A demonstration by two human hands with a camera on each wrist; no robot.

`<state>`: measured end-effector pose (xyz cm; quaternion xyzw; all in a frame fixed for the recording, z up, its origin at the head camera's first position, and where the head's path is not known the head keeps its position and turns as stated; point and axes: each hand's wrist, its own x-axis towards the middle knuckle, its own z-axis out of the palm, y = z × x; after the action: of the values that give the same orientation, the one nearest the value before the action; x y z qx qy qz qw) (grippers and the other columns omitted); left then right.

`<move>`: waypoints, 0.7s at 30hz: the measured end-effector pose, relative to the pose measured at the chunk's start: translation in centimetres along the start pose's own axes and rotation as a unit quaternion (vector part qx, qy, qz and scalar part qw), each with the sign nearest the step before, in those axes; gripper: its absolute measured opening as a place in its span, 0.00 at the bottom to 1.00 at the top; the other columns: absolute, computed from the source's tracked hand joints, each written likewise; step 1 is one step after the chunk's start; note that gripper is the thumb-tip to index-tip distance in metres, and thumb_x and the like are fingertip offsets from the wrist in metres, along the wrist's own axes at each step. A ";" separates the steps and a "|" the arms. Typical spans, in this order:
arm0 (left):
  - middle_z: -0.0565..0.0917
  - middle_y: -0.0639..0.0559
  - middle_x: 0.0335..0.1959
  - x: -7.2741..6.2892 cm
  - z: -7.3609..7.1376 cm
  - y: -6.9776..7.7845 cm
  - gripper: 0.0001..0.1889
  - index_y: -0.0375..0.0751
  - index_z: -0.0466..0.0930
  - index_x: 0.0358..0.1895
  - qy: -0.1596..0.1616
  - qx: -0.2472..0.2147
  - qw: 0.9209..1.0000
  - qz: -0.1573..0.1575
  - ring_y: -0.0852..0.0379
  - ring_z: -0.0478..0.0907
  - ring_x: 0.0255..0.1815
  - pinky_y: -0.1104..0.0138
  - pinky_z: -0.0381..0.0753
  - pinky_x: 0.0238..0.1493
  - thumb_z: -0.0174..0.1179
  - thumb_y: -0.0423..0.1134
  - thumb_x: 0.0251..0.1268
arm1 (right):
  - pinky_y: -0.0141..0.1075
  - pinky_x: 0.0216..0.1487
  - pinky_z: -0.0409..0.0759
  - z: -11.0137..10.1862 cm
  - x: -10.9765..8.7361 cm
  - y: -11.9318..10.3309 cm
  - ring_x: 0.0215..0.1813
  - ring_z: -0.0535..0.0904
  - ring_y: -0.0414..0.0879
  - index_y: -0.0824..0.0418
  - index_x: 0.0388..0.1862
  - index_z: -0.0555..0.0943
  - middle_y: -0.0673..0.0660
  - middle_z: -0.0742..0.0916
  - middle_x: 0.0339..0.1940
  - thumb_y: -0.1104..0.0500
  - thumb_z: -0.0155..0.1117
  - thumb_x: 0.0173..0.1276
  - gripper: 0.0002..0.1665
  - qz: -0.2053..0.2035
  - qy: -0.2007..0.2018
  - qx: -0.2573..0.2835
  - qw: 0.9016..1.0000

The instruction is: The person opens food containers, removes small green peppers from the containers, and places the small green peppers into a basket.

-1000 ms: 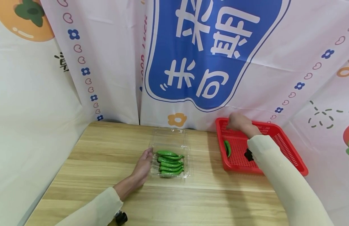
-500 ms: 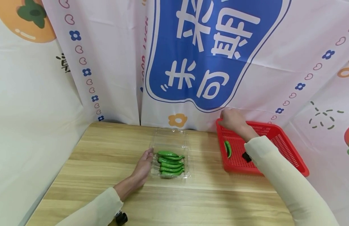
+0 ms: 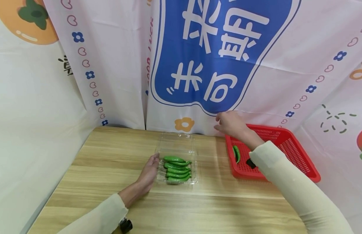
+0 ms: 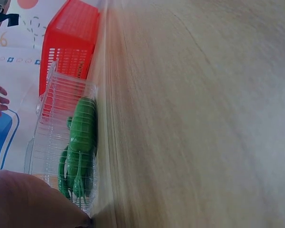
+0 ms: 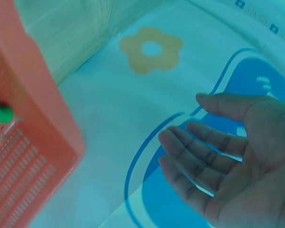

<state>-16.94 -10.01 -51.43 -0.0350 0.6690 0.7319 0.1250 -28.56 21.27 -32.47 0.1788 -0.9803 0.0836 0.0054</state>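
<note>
A clear plastic clamshell box (image 3: 194,177) lies on the table with its lid (image 3: 177,142) folded back. Several green chili peppers (image 3: 178,175) lie side by side in it, stems to the right. My left hand (image 3: 147,175) rests along the box's left side, fingers fairly straight. At the back, above the red basket's (image 3: 296,152) left rear corner, my right hand (image 3: 232,125) hovers with nothing in it. Its palm and loosely bent fingers show in the right wrist view. Green chili peppers (image 3: 237,154) lie at the basket's left wall.
The wooden table (image 3: 210,211) ends at a printed cloth backdrop (image 3: 122,81) close behind box and basket. Its left edge meets a white cloth side. The basket's perforated walls rise at the right. A black wrist camera (image 3: 126,225) sits at the left cuff.
My right hand has moved left from over the basket to its left rear corner, its fingers loosening. My left hand, the box and the peppers stay in place.
</note>
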 end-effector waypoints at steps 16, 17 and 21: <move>0.41 0.31 0.87 -0.2 -0.1 0.2 0.29 0.32 0.42 0.85 -0.006 0.001 1.000 0.004 0.30 0.35 0.87 0.36 0.36 0.84 0.31 0.39 0.90 | 0.41 0.34 0.85 3.1 -1.2 -5.0 0.35 0.83 0.49 0.62 0.52 0.89 0.57 0.92 0.41 0.58 0.74 0.69 0.15 -0.149 -0.045 -0.065 0.986; 0.41 0.31 0.87 -0.2 -0.1 0.2 0.29 0.32 0.42 0.85 -0.006 0.001 1.000 0.004 0.30 0.35 0.87 0.36 0.36 0.84 0.31 0.39 0.90 | 0.41 0.34 0.85 3.3 -1.3 -5.2 0.35 0.84 0.49 0.62 0.52 0.89 0.57 0.92 0.41 0.58 0.75 0.69 0.16 -0.157 -0.047 -0.067 0.984; 0.41 0.32 0.87 -0.2 -0.1 0.1 0.29 0.32 0.42 0.85 -0.006 0.001 1.000 0.004 0.30 0.36 0.87 0.36 0.37 0.84 0.31 0.39 0.90 | 0.43 0.33 0.86 4.3 -1.5 -6.0 0.36 0.85 0.49 0.59 0.51 0.90 0.55 0.92 0.42 0.58 0.75 0.68 0.14 -0.178 -0.051 -0.078 0.980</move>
<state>-16.81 -10.13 -51.28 -0.0276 0.6693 0.7316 0.1264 -24.97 15.52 -35.77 0.3538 -0.9352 -0.0047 -0.0157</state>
